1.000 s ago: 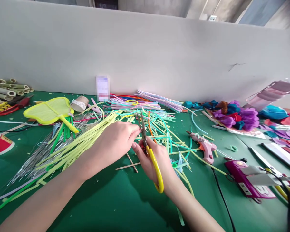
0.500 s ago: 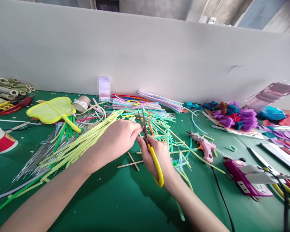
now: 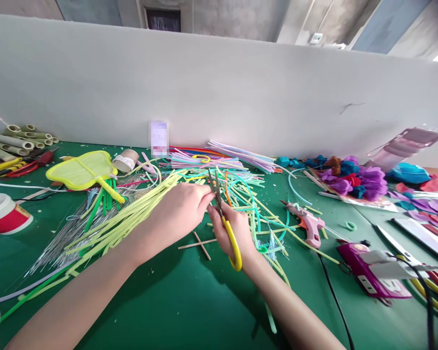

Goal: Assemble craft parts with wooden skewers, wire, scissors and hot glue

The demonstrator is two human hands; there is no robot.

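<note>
My right hand (image 3: 241, 233) is wrapped around the yellow-handled scissors (image 3: 232, 245), whose narrow metal blades point up and away from me, slightly apart. Close beside the blades, my left hand (image 3: 180, 206) is closed in a pinch with thumb and fingertips together. Whatever lies in that pinch is too small or hidden to make out. Both hands hover over the middle of the green table, fingertips nearly meeting at the blades. Behind and under them spreads a tangle of pale yellow-green fuzzy stems (image 3: 140, 211), and two crossed thin sticks (image 3: 200, 245) lie just below.
Left stand a red-and-white paper cup (image 3: 9, 214), a yellow leaf-shaped piece (image 3: 82, 170) and bare wires (image 3: 62, 243). On the right lie a pink glue gun (image 3: 310, 223), a purple power strip (image 3: 357, 267) with cords, and purple flowers (image 3: 372, 182). A grey partition (image 3: 219, 92) rises behind.
The scissors' yellow handle has shifted slightly up and left with my right hand. My left hand keeps its pinch. The whole view has tilted a little upward.
</note>
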